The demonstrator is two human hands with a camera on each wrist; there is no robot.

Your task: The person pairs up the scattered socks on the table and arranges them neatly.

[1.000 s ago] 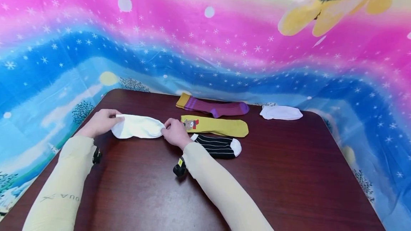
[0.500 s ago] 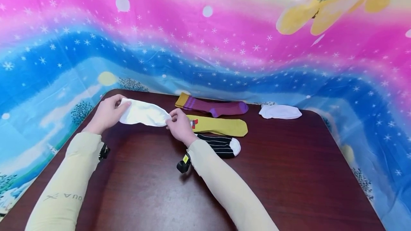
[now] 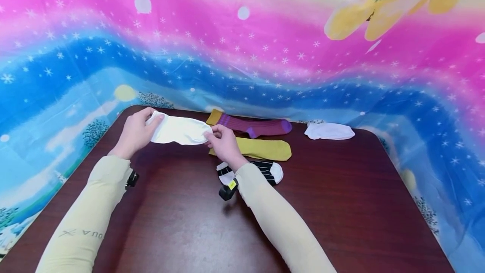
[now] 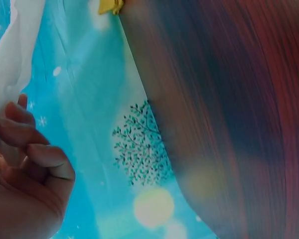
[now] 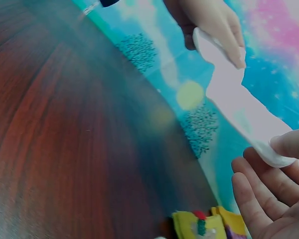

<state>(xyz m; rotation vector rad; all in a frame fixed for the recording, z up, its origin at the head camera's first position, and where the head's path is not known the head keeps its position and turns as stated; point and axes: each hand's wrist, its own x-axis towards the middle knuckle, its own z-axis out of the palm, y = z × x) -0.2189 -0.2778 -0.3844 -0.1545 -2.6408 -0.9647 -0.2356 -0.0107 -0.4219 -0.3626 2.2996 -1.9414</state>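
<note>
A white sock (image 3: 179,130) is stretched out level above the left part of the table. My left hand (image 3: 137,133) pinches its left end between thumb and fingers. At the other end, my right hand (image 3: 224,143) pinches the sock with thumb and fingertips. In the right wrist view the white sock (image 5: 249,112) spans between both hands, clear of the tabletop. Under and behind my right hand and forearm lie a yellow sock (image 3: 267,149) and a black sock with white stripes (image 3: 267,168), both partly hidden.
A purple sock with a mustard cuff (image 3: 261,127) lies at the table's back edge. Farther right is another white sock (image 3: 329,131). The dark brown table (image 3: 341,205) meets a colourful hanging cloth (image 3: 235,54) at its back and sides.
Both hands have lifted the white sock and carried it back and to the right. The right hand now covers the yellow sock's left part. The other socks stay where they were.
</note>
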